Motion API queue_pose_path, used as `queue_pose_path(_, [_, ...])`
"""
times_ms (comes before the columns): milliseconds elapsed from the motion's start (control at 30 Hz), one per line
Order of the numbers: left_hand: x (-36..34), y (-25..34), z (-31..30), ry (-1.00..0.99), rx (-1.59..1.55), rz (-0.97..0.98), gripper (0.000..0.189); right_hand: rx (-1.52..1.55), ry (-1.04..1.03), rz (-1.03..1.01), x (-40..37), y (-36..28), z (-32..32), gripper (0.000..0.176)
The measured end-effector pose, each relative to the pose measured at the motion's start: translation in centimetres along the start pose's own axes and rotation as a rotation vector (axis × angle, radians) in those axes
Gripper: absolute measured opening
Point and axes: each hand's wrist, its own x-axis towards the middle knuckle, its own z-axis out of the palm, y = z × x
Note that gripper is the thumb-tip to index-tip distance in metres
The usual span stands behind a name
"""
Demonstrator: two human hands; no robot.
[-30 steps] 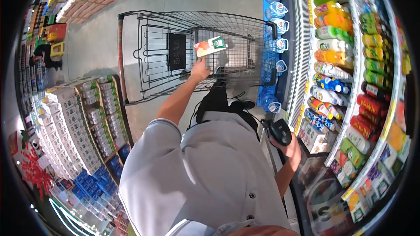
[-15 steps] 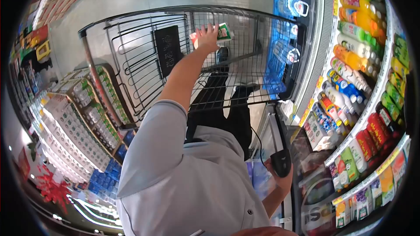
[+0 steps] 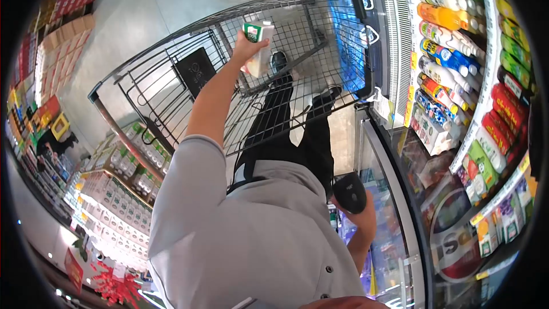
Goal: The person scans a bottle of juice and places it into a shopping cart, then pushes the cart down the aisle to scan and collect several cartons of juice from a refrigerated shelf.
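Observation:
My left hand [image 3: 246, 49] reaches over the black wire shopping cart [image 3: 307, 57] and is closed around a white carton [image 3: 264, 33] with a green label. The carton's lower part has a pinkish print, and it stands tilted above the mesh. Down at my right side, my right hand [image 3: 361, 213] is wrapped around a black handheld scanner [image 3: 350, 193]. Its rounded head faces up and hides most of my fingers. A black panel [image 3: 195, 72] with faint writing is fixed inside the cart.
Bottled drinks [image 3: 440, 17] fill curved cooler shelves on the right, beside large blue water bottles [image 3: 343, 23]. An open glass cooler door [image 3: 394, 194] stands close to my right arm. Stacked packs [image 3: 108, 194] rise on the left, near the cart handle [image 3: 128, 146].
My left hand went from lying spread over the carton to gripping it, and the carton is turned more upright. The view has shifted; the scanner stays in my right hand.

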Motion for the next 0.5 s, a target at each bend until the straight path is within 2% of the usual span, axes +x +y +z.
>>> queue_pose_path(67, [-3.5,3.5,-0.3,-0.046,-0.381,-0.074,0.082,-0.04,-0.011,-0.045,-0.4,-0.9,0.1,0.036])
queue_pose_path(100, [-5.8,5.4,-0.9,-0.063,-0.408,-0.123,0.08,-0.011,-0.04,0.044,-0.5,-2.1,0.0,0.036])
queue_pose_path(133, [-8.0,7.1,-1.5,-0.081,-0.437,-0.173,0.077,-0.009,-0.023,0.034,-0.7,-1.9,0.2,0.036])
queue_pose_path(200, [-11.3,9.4,-1.9,-0.124,-0.525,-0.247,0.073,-0.103,0.169,-0.12,-1.1,-0.7,1.0,0.034])
queue_pose_path(233, [-12.8,10.6,-2.3,-0.169,-0.591,-0.244,0.07,-0.471,0.354,-0.327,-1.3,-2.0,1.3,0.03])
queue_pose_path(267, [-14.4,11.9,-2.4,-0.164,-0.719,-0.22,0.074,-0.476,0.37,-0.334,-1.1,-2.5,1.0,0.03])
queue_pose_path(333, [-16.2,13.0,-2.4,-0.196,-0.806,-0.204,0.074,-0.228,-0.006,-0.289,-0.4,-4.0,0.3,0.025])
queue_pose_path(367, [-17.0,13.4,-2.2,-0.194,-0.838,-0.187,0.075,-0.093,-0.029,-0.174,-0.9,-5.5,0.3,0.021])
queue_pose_path(467, [-20.0,16.5,-2.5,-0.184,-0.853,-0.049,0.074,-0.12,-0.06,-0.135,-1.9,-6.9,0.1,0.025])
queue_pose_path(500, [-20.9,17.8,-2.9,-0.2,-0.837,-0.027,0.07,-0.098,-0.038,-0.18,-2.2,-6.8,0.2,0.021])
